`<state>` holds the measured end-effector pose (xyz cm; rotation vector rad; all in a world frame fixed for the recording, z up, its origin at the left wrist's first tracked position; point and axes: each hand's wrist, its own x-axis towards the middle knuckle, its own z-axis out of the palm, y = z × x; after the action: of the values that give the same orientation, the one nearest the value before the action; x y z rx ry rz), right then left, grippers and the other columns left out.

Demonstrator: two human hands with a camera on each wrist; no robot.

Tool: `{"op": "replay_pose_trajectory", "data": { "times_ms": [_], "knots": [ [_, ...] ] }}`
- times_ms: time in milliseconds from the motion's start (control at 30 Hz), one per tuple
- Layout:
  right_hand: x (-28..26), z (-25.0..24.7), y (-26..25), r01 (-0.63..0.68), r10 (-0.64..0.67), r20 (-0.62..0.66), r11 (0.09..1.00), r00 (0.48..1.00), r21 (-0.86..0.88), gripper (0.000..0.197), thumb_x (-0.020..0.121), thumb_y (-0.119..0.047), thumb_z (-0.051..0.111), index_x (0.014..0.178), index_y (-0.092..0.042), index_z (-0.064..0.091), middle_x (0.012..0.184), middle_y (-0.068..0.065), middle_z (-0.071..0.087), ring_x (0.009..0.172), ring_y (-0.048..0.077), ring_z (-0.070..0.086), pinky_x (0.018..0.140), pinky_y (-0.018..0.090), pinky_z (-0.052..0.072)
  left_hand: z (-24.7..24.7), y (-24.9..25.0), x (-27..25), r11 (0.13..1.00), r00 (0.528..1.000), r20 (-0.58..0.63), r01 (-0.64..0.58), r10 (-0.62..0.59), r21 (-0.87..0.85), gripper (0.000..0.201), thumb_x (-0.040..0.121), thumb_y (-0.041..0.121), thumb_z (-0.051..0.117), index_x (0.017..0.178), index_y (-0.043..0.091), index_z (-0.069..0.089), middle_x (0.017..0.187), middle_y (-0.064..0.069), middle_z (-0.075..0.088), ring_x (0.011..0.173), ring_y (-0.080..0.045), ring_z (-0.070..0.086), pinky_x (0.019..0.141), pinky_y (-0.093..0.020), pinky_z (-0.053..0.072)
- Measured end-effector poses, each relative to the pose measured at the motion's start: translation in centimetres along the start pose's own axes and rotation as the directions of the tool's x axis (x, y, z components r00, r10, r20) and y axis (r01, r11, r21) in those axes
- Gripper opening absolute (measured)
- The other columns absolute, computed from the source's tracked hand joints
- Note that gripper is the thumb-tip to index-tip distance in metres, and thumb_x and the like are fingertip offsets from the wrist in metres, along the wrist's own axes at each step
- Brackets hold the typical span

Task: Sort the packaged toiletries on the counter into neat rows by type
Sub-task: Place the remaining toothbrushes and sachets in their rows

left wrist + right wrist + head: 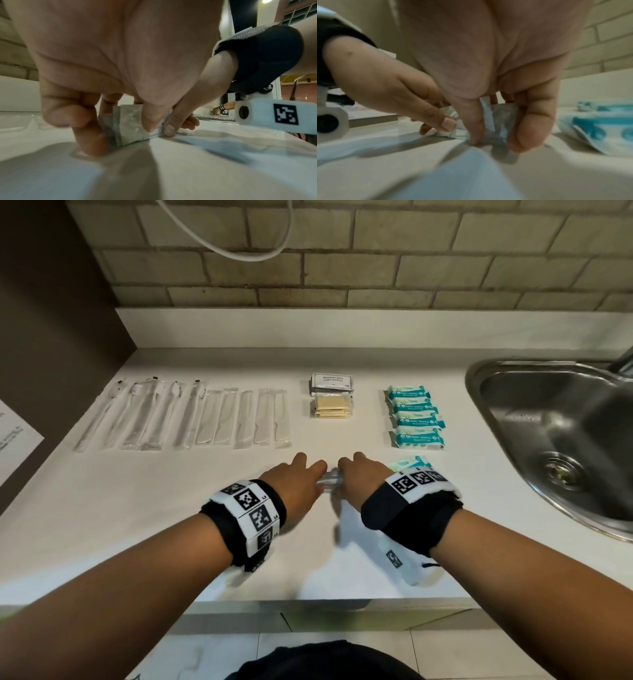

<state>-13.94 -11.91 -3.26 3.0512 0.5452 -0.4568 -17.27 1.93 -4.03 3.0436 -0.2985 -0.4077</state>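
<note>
Left hand (pixel 297 478) and right hand (pixel 358 477) meet near front edge of worktop (pixel 144 518), fingers of both curled round small stack of silvery sachets (pixel 329 481), squaring its edges. Teal wipe pack (pixel 411 463) lies loose just right of right hand. Behind: clear sleeved items (pixel 178 416) in row toward left edge; shampoo sachets (pixel 331 384) and yellow sachets (pixel 330 405) mid-worktop; wipe packs (pixel 416 417) in column near sink (pixel 561 440). Step judged: tidying last sachet type. Next move calls for setting stack in line below yellow sachets, then adding loose pack to column.

left hand (pixel 109 65) and right hand (pixel 187 108) pinch silvery packets (pixel 130 121) upright on counter (pixel 171 169).
</note>
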Motion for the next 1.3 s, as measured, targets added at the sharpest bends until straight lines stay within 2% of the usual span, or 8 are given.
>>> {"op": "replay_pose_trajectory", "data": {
  "times_ms": [100, 200, 367, 567, 867, 1033, 1167, 1300],
  "knots": [
    [0.2, -0.2, -0.1, -0.01, 0.014, -0.038, 0.995, 0.999, 0.097, 0.032, 0.089, -0.019, 0.061, 0.117, -0.007, 0.051, 0.117, 0.011, 0.051, 0.101, 0.03, 0.062, 0.076, 0.033, 0.046, 0.1, 0.3, 0.4, 0.996, 0.999, 0.033, 0.006, -0.003, -0.092, 0.027, 0.096, 0.014, 0.047, 0.122, 0.014, 0.037, 0.113, -0.009, 0.039, 0.072, -0.031, 0.057, 0.071, -0.041, 0.049],
    [0.2, -0.6, 0.0, -0.046, 0.06, -0.086, 0.986, 0.994, 0.161, 0.038, 0.085, -0.015, 0.065, 0.118, -0.005, 0.048, 0.12, 0.013, 0.05, 0.105, 0.03, 0.06, 0.081, 0.034, 0.047, 0.1, 0.5, 0.8, 0.991, 1.0, 0.027, 0.013, -0.009, -0.136, 0.031, 0.094, 0.008, 0.048, 0.123, 0.012, 0.039, 0.114, -0.009, 0.04, 0.074, -0.031, 0.056, 0.07, -0.038, 0.045],
    [-0.1, -1.3, 1.0, -0.042, 0.055, -0.027, 0.94, 0.998, 0.338, 0.065, 0.066, -0.012, 0.081, 0.116, -0.007, 0.04, 0.098, 0.009, 0.057, 0.095, 0.029, 0.061, 0.069, 0.03, 0.046, 0.4, -0.3, 0.8, 0.986, 0.998, -0.05, -0.05, 0.042, -0.158, 0.036, 0.093, 0.004, 0.047, 0.127, 0.015, 0.046, 0.107, -0.006, 0.043, 0.075, -0.032, 0.059, 0.075, -0.043, 0.049],
    [0.0, -1.2, 0.9, 0.09, -0.083, -0.073, 0.991, 0.994, 0.097, 0.03, 0.085, -0.021, 0.063, 0.111, -0.009, 0.054, 0.11, 0.011, 0.054, 0.097, 0.031, 0.061, 0.069, 0.03, 0.041, -0.1, -0.3, 0.8, 0.987, 0.994, -0.082, -0.084, 0.074, -0.134, 0.034, 0.091, 0.005, 0.048, 0.124, 0.014, 0.051, 0.107, -0.004, 0.046, 0.083, -0.03, 0.059, 0.079, -0.045, 0.049],
    [-0.8, -0.4, -0.8, 0.079, -0.078, -0.032, 0.995, 0.996, 0.056, 0.032, 0.096, -0.006, 0.04, 0.128, -0.004, 0.036, 0.127, 0.013, 0.043, 0.101, 0.034, 0.063, 0.067, 0.033, 0.035, -0.1, 0.0, 0.2, 0.988, 0.992, -0.103, -0.085, 0.071, -0.133, 0.024, 0.094, 0.013, 0.047, 0.116, 0.016, 0.057, 0.105, -0.005, 0.048, 0.084, -0.03, 0.061, 0.076, -0.041, 0.049],
    [-1.3, -0.8, -0.6, 0.112, -0.119, 0.062, 0.989, 0.991, 0.101, 0.04, 0.089, -0.014, 0.055, 0.125, -0.007, 0.038, 0.123, 0.012, 0.039, 0.086, 0.033, 0.061, 0.064, 0.034, 0.035, 0.4, -0.4, 0.6, 0.985, 0.997, -0.032, -0.069, 0.064, -0.159, 0.03, 0.094, 0.011, 0.045, 0.121, 0.017, 0.055, 0.104, -0.002, 0.043, 0.079, -0.028, 0.061, 0.079, -0.041, 0.051],
    [-0.6, -1.7, 0.7, 0.121, -0.142, 0.087, 0.969, 0.986, 0.214, 0.03, 0.093, -0.017, 0.05, 0.122, -0.008, 0.047, 0.12, 0.011, 0.045, 0.093, 0.03, 0.058, 0.071, 0.031, 0.038, 0.2, -0.9, 1.0, 0.966, 1.0, 0.012, -0.021, 0.025, -0.259, 0.033, 0.098, 0.011, 0.038, 0.127, 0.01, 0.053, 0.115, -0.008, 0.044, 0.096, -0.029, 0.058, 0.089, -0.035, 0.046],
    [-0.3, -2.4, 2.0, 0.163, -0.17, 0.011, 0.96, 0.985, 0.225, 0.027, 0.088, -0.014, 0.056, 0.114, -0.012, 0.06, 0.115, 0.007, 0.06, 0.102, 0.023, 0.057, 0.077, 0.024, 0.041, 0.1, -1.8, 0.9, 0.956, 1.0, 0.022, 0.001, 0.006, -0.295, 0.033, 0.102, 0.02, 0.034, 0.127, 0.004, 0.049, 0.113, -0.008, 0.046, 0.092, -0.025, 0.055, 0.094, -0.034, 0.044]
  ]
}}
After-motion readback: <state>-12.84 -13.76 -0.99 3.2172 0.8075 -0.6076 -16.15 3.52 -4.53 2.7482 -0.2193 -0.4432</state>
